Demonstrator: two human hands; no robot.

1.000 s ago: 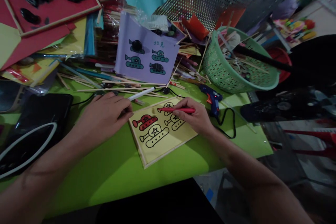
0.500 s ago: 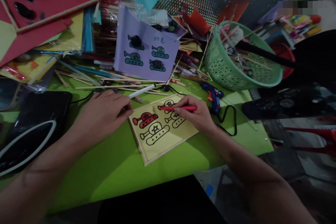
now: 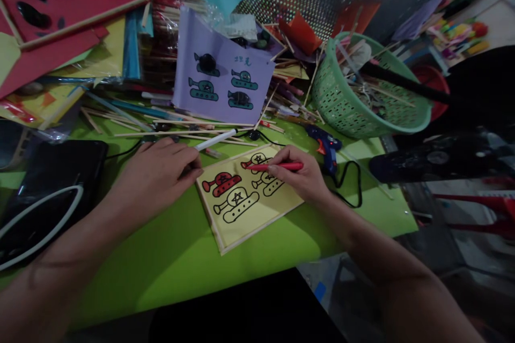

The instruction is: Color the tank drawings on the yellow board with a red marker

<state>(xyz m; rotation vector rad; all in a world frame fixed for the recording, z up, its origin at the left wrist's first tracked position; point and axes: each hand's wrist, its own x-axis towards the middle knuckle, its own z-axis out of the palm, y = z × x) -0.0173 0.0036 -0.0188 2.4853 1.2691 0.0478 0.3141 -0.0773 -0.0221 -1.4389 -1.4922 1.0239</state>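
Head view: red marker [image 3: 295, 166] pinched in right hand [image 3: 301, 176], tip set at gun barrel of upper-right tank drawing [image 3: 258, 158] on stick-framed yellow card [image 3: 251, 228], laid on green tabletop [image 3: 169, 273]. Left hand [image 3: 163, 169] loosely curled near card's left edge; whether white marker [image 3: 217, 139] is gripped by it cannot be told. Step judged in hand: red filling of upper-right tank, upper-left tank [image 3: 222, 184] already red. Next stroke: tip kept inside outline, card kept from sliding, seemingly called for.

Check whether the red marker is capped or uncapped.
Uncapped, it appears: the red marker has its narrow tip at the upper-right tank drawing, whose barrel shows red.
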